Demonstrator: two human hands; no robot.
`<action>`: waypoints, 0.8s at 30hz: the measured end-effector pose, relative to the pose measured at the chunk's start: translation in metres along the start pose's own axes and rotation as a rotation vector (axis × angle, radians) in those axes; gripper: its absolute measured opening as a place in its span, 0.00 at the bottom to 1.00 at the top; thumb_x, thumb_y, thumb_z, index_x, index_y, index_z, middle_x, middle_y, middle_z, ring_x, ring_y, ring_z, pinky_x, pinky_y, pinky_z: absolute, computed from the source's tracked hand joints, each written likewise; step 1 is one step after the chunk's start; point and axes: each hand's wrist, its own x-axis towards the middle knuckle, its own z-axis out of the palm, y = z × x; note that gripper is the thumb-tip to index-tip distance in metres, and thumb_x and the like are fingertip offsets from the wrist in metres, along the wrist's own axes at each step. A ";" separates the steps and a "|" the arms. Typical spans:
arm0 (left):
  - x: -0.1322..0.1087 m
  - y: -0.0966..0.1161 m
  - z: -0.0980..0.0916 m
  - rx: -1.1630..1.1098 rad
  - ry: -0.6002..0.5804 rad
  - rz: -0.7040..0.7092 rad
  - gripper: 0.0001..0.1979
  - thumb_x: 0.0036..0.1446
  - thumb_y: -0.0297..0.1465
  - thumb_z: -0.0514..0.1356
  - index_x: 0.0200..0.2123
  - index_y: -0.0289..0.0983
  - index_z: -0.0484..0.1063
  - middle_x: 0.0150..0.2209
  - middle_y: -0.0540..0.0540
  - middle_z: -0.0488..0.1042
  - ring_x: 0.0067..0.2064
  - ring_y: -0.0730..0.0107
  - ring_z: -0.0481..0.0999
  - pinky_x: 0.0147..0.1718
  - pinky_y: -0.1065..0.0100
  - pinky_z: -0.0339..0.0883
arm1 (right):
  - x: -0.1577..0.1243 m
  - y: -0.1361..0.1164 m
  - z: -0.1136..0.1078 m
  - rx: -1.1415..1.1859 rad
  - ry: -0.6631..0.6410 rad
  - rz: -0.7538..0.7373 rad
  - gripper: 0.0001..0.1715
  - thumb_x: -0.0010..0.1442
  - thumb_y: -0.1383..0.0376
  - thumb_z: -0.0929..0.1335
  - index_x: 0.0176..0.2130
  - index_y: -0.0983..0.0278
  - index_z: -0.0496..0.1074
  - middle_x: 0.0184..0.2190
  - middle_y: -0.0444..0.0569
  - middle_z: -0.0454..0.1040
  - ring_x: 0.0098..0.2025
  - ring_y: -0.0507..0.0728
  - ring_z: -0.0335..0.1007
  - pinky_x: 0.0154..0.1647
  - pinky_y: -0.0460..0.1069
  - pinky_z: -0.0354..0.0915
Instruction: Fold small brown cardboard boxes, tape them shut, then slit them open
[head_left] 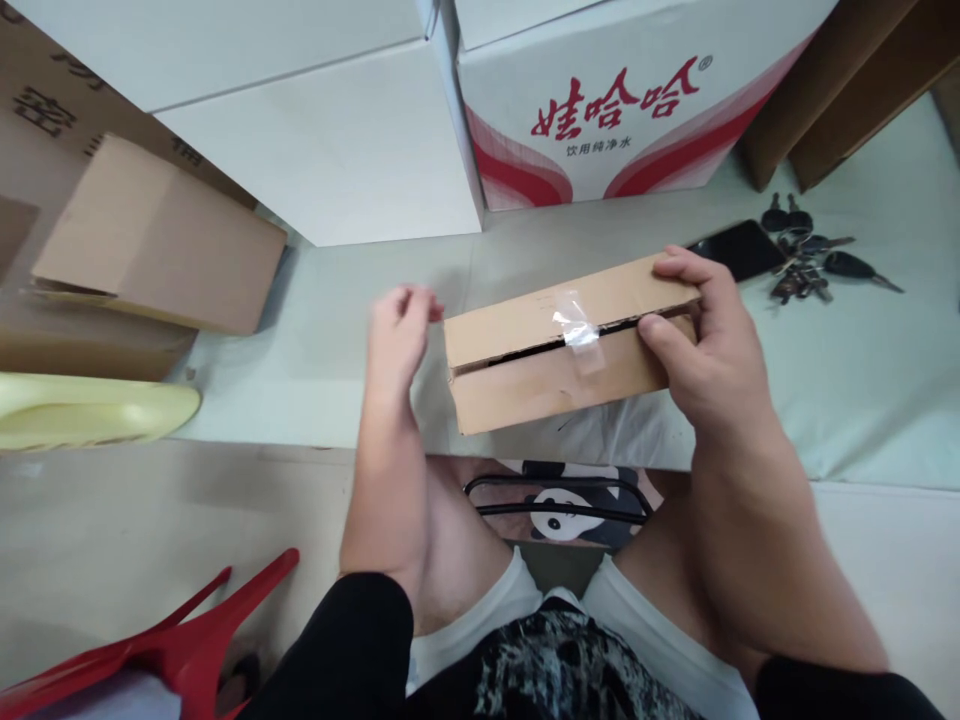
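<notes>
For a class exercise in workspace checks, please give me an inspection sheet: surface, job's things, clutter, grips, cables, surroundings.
Surface: pale green tabletop
Job's things: cardboard box, clear tape across its gaping seam
Clutter: dark phone-like slab, keys
Grips: right grip holds one end of the box; left grip, blurred, is beside the other, contact unclear
Cables: nothing seen
Surroundings: white cartons, brown carton, pale yellow item, red stool-like item

A slim, plain brown cardboard box (517, 390) sits at the centre of the frame, slanting so its right end is higher than its left. Its long edges run roughly sideways. Two flaps almost meet along the length, leaving a narrow dark gap. A shiny strip of clear tape (580, 335) crosses that seam near the middle, bridging both flaps.
</notes>
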 end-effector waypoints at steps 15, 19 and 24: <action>-0.057 0.067 0.018 0.545 -0.579 0.756 0.21 0.64 0.41 0.61 0.59 0.48 0.76 0.66 0.46 0.73 0.67 0.50 0.69 0.67 0.49 0.58 | 0.002 -0.003 -0.003 -0.071 -0.095 0.038 0.18 0.59 0.59 0.70 0.50 0.57 0.73 0.66 0.54 0.70 0.68 0.66 0.66 0.71 0.66 0.60; -0.058 0.066 0.018 0.640 -0.578 0.758 0.26 0.63 0.43 0.62 0.63 0.50 0.73 0.71 0.47 0.67 0.67 0.47 0.67 0.65 0.47 0.57 | 0.001 -0.001 -0.004 -0.013 -0.125 0.046 0.20 0.60 0.57 0.69 0.52 0.57 0.73 0.65 0.53 0.71 0.68 0.65 0.67 0.70 0.64 0.62; -0.061 0.070 0.019 0.659 -0.581 0.714 0.27 0.62 0.43 0.63 0.64 0.50 0.73 0.69 0.47 0.69 0.67 0.44 0.66 0.64 0.45 0.56 | 0.006 0.015 -0.012 -0.132 0.206 0.124 0.19 0.64 0.55 0.64 0.52 0.56 0.72 0.51 0.52 0.77 0.50 0.62 0.77 0.53 0.61 0.73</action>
